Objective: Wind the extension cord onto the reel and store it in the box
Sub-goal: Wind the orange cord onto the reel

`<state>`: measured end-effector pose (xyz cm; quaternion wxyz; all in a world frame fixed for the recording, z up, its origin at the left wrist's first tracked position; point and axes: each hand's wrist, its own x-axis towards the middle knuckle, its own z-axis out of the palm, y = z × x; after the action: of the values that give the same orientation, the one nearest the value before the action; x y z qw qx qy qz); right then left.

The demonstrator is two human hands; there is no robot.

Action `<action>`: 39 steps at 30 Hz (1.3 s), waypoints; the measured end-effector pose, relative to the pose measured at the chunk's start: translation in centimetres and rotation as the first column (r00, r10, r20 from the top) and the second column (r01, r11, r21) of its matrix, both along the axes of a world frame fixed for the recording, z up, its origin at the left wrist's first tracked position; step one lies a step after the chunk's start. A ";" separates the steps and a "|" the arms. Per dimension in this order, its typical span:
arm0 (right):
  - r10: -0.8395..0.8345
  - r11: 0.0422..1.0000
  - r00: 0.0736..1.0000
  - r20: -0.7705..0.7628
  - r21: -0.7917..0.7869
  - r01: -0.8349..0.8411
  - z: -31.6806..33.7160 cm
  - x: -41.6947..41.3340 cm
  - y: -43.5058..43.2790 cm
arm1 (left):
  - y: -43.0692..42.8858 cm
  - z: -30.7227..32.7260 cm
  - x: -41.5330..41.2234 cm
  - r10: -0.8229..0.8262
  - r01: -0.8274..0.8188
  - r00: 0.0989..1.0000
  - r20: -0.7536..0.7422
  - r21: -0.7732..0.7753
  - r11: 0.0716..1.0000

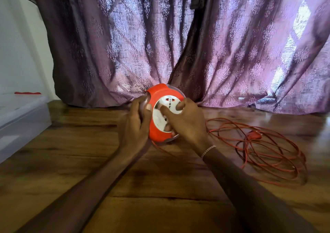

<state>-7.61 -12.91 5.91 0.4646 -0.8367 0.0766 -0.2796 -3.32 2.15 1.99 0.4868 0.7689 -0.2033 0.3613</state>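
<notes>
Curled tight, left grip (pixel 137 123) clasps reel (pixel 160 92) rim, right grip (pixel 187 122) pinches its white hub; overlapping cord (pixel 253 135) loops at four o'clock may snag.

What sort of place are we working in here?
Probably a room in a home, at floor level: brown wood-plank floor, purple patterned fabric curtain hanging down to it, translucent plastic storage box at left. The left hand and right hand hold the round orange-and-white cord reel.

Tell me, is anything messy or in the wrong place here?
Yes. The red cord lies in loose, crossing loops on the floor right of the reel, its plug among them, instead of wound on. The left hand and right hand hold the reel.
</notes>
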 end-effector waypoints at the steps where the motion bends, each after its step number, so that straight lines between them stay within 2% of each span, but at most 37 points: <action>1: 0.060 0.987 0.997 -0.055 0.153 -0.051 0.1 0.0 0.0 | 0.0 -0.1 0.1 0.002 -0.002 1.000 0.001 -0.001 1.000; 2: 0.089 0.979 0.993 -0.077 0.191 -0.072 0.2 -0.1 0.0 | 0.0 -0.1 0.2 0.002 -0.002 1.000 -0.001 -0.006 1.000; 3: 0.069 0.991 0.996 -0.065 0.118 -0.061 0.2 0.0 -0.2 | 0.0 -0.1 0.3 0.003 -0.003 1.000 -0.003 -0.014 1.000; 5: -0.032 0.979 0.997 0.067 -0.198 0.045 0.0 0.1 -1.1 | 0.2 0.0 0.4 0.023 -0.024 1.000 -0.009 -0.028 0.999; 7: 0.032 0.847 0.970 0.242 -0.522 0.102 0.0 0.2 -2.0 | 0.4 0.2 0.5 0.046 -0.047 0.999 -0.025 -0.049 0.998; 8: 0.121 0.756 0.955 0.270 -0.649 0.087 0.1 0.2 -2.3 | 0.5 0.2 0.5 0.050 -0.052 0.998 -0.037 -0.064 0.997; 10: 0.246 0.532 0.943 0.225 -0.845 0.063 0.4 0.1 -2.8 | 0.8 0.3 0.5 0.050 -0.054 0.998 -0.048 -0.089 0.995; 12: 0.281 0.361 0.937 0.209 -0.927 0.099 0.3 0.1 -3.0 | 0.9 0.3 0.5 0.055 -0.059 0.997 -0.049 -0.084 0.995; 14: 0.255 0.312 0.942 0.219 -0.941 0.134 0.3 -0.1 -2.9 | 0.8 0.4 0.5 0.056 -0.059 0.997 -0.049 -0.061 0.996; 17: 0.198 0.330 0.935 0.293 -0.918 0.218 0.1 -0.3 -2.4 | 0.7 0.1 0.4 0.029 -0.030 0.999 -0.044 -0.021 0.999; 19: 0.145 0.385 0.940 0.310 -0.893 0.236 -0.1 -0.2 -2.2 | 0.7 -0.1 0.4 0.024 -0.023 0.999 -0.035 0.008 1.000; 20: 0.102 0.449 0.948 0.303 -0.864 0.228 -0.1 -0.2 -1.9 | 0.6 -0.2 0.4 0.025 -0.024 0.999 -0.027 0.017 1.000; 22: -0.017 0.645 0.973 0.232 -0.740 0.188 -0.1 -0.3 -1.1 | 0.3 -0.2 0.1 0.024 -0.024 1.000 -0.006 0.027 0.999; 23: -0.063 0.769 0.985 0.163 -0.621 0.152 0.0 -0.5 -0.7 | 0.0 -0.1 -0.2 0.020 -0.020 1.000 0.009 0.033 0.999; 24: -0.072 0.901 0.995 0.073 -0.424 0.097 0.0 -0.7 -0.3 | -0.1 -0.1 -0.3 0.017 -0.018 1.000 0.026 0.038 0.999; 25: -0.018 0.989 1.000 -0.004 -0.145 0.017 0.2 -0.7 0.0 | -0.1 0.0 -0.4 0.016 -0.017 0.999 0.036 0.042 0.999; 26: 0.071 0.990 0.995 -0.063 0.129 -0.063 0.3 -0.7 0.1 | -0.2 0.0 -0.4 0.019 -0.020 0.999 0.037 0.044 0.999; 27: 0.125 0.960 0.989 -0.085 0.260 -0.099 0.3 -0.6 0.0 | -0.1 -0.1 -0.2 0.027 -0.028 0.999 0.032 0.046 0.999; 28: 0.125 0.966 0.989 -0.080 0.239 -0.102 0.2 -0.5 0.0 | 0.0 -0.1 -0.1 0.034 -0.036 0.999 0.027 0.045 0.998; 29: 0.062 0.995 0.997 -0.049 0.084 -0.058 0.0 -0.2 -0.2 | 0.1 -0.2 0.1 0.041 -0.041 0.999 0.021 0.034 0.999; 30: -0.035 0.990 0.999 0.022 -0.138 0.038 -0.4 0.0 -0.5 | 0.1 -0.2 0.2 0.046 -0.046 0.999 0.014 0.015 0.999; 31: -0.085 0.933 0.989 0.125 -0.340 0.123 -0.7 0.2 -0.9 | 0.2 -0.1 0.3 0.051 -0.051 0.999 0.006 -0.008 0.999; 32: -0.038 0.871 0.978 0.206 -0.473 0.134 -0.6 0.1 -0.9 | 0.2 0.0 0.3 0.058 -0.058 0.998 -0.001 -0.033 0.998; 33: 0.052 0.817 0.968 0.246 -0.568 0.101 -0.4 0.0 -1.0 | 0.3 0.2 0.3 0.062 -0.062 0.998 -0.007 -0.059 0.996; 35: 0.188 0.694 0.959 0.214 -0.719 0.024 0.2 -0.3 -1.1 | 0.5 0.3 0.5 0.064 -0.065 0.998 -0.016 -0.099 0.993; 39: 0.250 0.462 0.965 0.084 -0.886 -0.042 0.6 -0.5 -1.9 | 1.1 0.2 0.8 0.078 -0.080 0.996 -0.029 -0.072 0.994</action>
<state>-8.15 -14.81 6.54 -0.0018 -0.9262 -0.1973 -0.3214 -2.54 3.20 2.16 0.5024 0.7629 -0.1528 0.3772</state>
